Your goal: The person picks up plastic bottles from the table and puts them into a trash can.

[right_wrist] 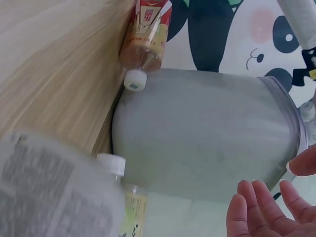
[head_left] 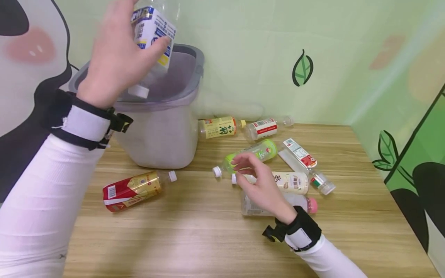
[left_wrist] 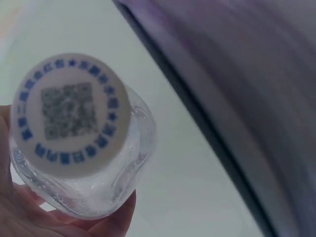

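My left hand (head_left: 114, 54) grips a clear plastic bottle (head_left: 154, 36) with a white, blue and yellow label, raised over the grey-rimmed bin (head_left: 156, 135). The bottle is tilted, its white cap (left_wrist: 69, 116) pointing down; the left wrist view shows a QR code on that cap. Loosely curved and holding nothing, my right hand (head_left: 262, 187) hovers above several lying bottles. Below it are a cream-labelled bottle (head_left: 293, 182) and a clear bottle with a pink cap (head_left: 252, 207). A green-labelled bottle (head_left: 262, 150) lies just beyond its fingertips.
A red and gold-labelled bottle (head_left: 133, 191) lies in front of the bin. Along the wall are a yellow-labelled bottle (head_left: 219, 127) and a red-and-white-labelled one (head_left: 265, 129). Another clear bottle (head_left: 301, 155) lies at the right on the wooden table (head_left: 194, 239).
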Motion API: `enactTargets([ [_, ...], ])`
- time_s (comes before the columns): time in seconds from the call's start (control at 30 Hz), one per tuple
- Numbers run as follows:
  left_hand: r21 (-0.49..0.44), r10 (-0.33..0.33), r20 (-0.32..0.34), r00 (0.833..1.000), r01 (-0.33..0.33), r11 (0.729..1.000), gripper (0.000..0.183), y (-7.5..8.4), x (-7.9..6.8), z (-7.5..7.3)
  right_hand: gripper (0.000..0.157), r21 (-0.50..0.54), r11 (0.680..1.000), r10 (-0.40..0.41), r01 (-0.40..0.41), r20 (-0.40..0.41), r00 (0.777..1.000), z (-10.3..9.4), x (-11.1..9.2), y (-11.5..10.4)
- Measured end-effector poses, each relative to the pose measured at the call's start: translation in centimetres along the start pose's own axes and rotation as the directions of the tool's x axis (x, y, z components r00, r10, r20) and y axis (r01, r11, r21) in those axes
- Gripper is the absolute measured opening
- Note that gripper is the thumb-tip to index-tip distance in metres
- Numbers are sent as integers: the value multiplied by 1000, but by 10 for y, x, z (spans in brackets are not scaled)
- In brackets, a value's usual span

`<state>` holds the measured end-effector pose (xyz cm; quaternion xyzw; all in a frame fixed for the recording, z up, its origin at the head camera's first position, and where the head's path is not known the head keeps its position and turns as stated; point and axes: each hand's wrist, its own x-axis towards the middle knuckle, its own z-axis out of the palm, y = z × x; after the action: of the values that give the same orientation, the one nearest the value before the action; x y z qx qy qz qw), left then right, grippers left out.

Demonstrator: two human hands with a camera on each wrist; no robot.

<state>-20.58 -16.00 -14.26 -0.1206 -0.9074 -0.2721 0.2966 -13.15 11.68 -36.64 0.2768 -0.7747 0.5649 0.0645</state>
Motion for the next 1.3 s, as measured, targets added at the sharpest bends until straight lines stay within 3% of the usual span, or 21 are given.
enactTargets([
  [0.27,66,-159,63,985,155,986,71,-24,11,-2,32,28,999,27,-27,21,999,7,-1,-3],
  [0.53,129,-271,152,951,252,959,78,-56,9,2,32,24,999,43,-43,20,999,9,-5,0],
  [0.9,245,-326,246,913,267,932,79,-80,8,9,32,38,998,45,-46,35,998,11,-5,1],
  [1.13,283,-380,281,881,302,910,80,-87,6,11,30,26,998,59,-60,39,998,11,-5,0],
  [1.3,293,-395,291,872,311,904,80,-88,3,11,29,33,997,62,-64,46,997,11,-6,0],
])
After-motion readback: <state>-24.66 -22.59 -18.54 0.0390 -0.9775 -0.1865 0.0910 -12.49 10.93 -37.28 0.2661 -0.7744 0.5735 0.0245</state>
